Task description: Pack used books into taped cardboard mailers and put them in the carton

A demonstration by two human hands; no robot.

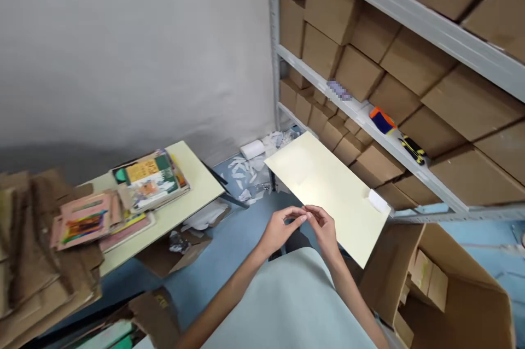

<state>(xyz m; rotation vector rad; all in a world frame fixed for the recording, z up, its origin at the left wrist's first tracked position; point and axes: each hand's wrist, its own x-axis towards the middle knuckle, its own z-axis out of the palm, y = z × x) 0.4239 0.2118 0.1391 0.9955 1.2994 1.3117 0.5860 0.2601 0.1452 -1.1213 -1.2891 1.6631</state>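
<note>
My left hand (281, 227) and my right hand (324, 226) meet fingertip to fingertip in front of my chest, just before the near edge of a small cream table (328, 185). The fingers of both are curled into a pinch. What they pinch, if anything, is too small to make out. A small white paper piece (378, 201) lies on the cream table near its right edge, apart from my hands.
A second cream table (197, 185) at left carries colourful books (150, 179) and flattened cardboard (33, 239). Metal shelving (410, 21) full of cardboard boxes stands at right, with an orange-blue tool (382, 120) on a shelf edge. An open carton (447, 283) sits at lower right. Paper scraps (250, 171) litter the blue floor.
</note>
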